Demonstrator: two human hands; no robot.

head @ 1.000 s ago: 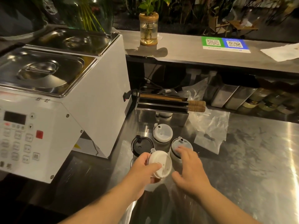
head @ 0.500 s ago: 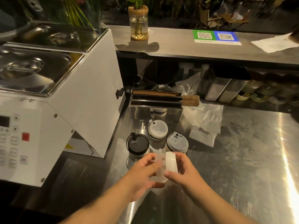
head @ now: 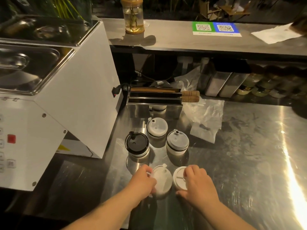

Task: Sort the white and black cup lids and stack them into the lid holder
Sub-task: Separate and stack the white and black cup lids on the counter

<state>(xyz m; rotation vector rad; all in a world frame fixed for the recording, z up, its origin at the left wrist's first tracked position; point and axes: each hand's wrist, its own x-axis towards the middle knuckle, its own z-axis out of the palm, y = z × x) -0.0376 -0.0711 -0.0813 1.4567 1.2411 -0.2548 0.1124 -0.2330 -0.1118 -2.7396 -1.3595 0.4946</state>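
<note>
Three short stacks of cup lids stand on the steel counter: one topped by a black lid (head: 137,143), one by a white lid (head: 157,126), one by a translucent white lid (head: 177,141). Nearer me, my left hand (head: 144,181) grips a stack of white lids (head: 162,180) resting on the counter. My right hand (head: 198,184) holds a single white lid (head: 179,177) just right of that stack, low over the counter. Behind the stacks stands the steel lid holder (head: 154,103), its slots dark.
A white machine (head: 69,100) with steel pans fills the left side. A crumpled plastic bag (head: 206,118) lies right of the holder. Two wooden handles (head: 191,96) stick out of the holder. Bare counter (head: 249,155) stretches to the right. Jars line the back shelf.
My hands, which held the white lids together above the counter, have parted and lowered. The stack now rests under my left hand; my right hand has taken one lid off to the right.
</note>
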